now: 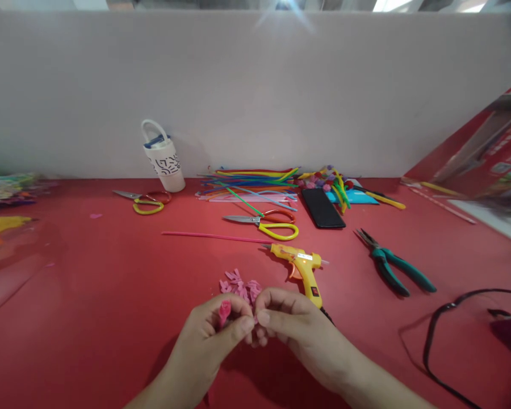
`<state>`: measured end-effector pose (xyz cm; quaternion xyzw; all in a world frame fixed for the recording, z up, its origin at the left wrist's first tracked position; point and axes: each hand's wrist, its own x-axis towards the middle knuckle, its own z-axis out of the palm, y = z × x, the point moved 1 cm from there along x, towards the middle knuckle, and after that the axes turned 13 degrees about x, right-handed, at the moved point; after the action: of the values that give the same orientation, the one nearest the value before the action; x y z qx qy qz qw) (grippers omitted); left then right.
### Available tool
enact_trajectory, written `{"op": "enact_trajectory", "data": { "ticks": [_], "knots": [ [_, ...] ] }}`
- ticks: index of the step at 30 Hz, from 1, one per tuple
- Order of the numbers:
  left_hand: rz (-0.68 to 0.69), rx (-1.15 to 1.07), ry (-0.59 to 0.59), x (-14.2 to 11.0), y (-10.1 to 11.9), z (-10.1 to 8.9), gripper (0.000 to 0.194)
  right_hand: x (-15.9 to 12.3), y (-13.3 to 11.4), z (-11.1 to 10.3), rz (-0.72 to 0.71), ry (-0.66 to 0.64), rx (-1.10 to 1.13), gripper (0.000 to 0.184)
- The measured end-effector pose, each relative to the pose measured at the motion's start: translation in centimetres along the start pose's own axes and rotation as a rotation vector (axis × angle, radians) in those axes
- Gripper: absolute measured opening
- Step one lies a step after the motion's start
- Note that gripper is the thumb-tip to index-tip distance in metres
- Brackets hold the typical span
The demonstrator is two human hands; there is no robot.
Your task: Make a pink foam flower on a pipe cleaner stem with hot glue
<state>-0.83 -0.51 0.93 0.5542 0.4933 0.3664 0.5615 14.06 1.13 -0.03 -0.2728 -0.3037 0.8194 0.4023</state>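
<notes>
My left hand point(215, 335) is closed round a pink bud-shaped piece point(224, 311), whose tip stands up between thumb and forefinger. A bit of pink also shows below that hand, near the bottom edge. Opposite it, my right hand point(296, 326) pinches with thumb and forefinger, its tips almost touching the left fingertips. Between the two pinches a small pink piece point(256, 320) barely shows; the fingers hide most of it. Just beyond the hands lies a heap of pink petal-like cut pieces point(237, 284). A yellow glue gun point(303, 264) rests right behind my right hand.
Scissors point(276, 224), a pink pipe cleaner point(213, 236) and a bundle of coloured pipe cleaners point(251, 184) lie farther back. A phone point(322, 208) and green-handled pliers point(389, 264) are to the right, near a dark cable point(430, 335). More scissors point(147, 203) and a white cup point(166, 165) stand left.
</notes>
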Motion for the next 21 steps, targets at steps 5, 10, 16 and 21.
{"op": "enact_trajectory", "data": {
  "ticks": [5, 10, 16, 21],
  "knots": [
    [-0.096, 0.006, 0.008, -0.3, -0.3, -0.2, 0.004, 0.0, -1.2, -0.4, -0.101, 0.088, -0.100, 0.015],
    [-0.195, 0.069, 0.045, -0.7, -0.1, -0.1, 0.018, -0.3, -2.3, -0.1, -0.135, 0.121, -0.181, 0.014],
    [-0.166, 0.144, 0.113, -1.3, 0.7, 0.3, 0.027, -0.6, -2.2, 0.1, -0.099, 0.108, -0.139, 0.012],
    [-0.337, -0.024, 0.090, -1.7, 0.5, 0.2, 0.029, -0.6, -2.4, 0.1, -0.107, 0.139, -0.140, 0.013]
  ]
}}
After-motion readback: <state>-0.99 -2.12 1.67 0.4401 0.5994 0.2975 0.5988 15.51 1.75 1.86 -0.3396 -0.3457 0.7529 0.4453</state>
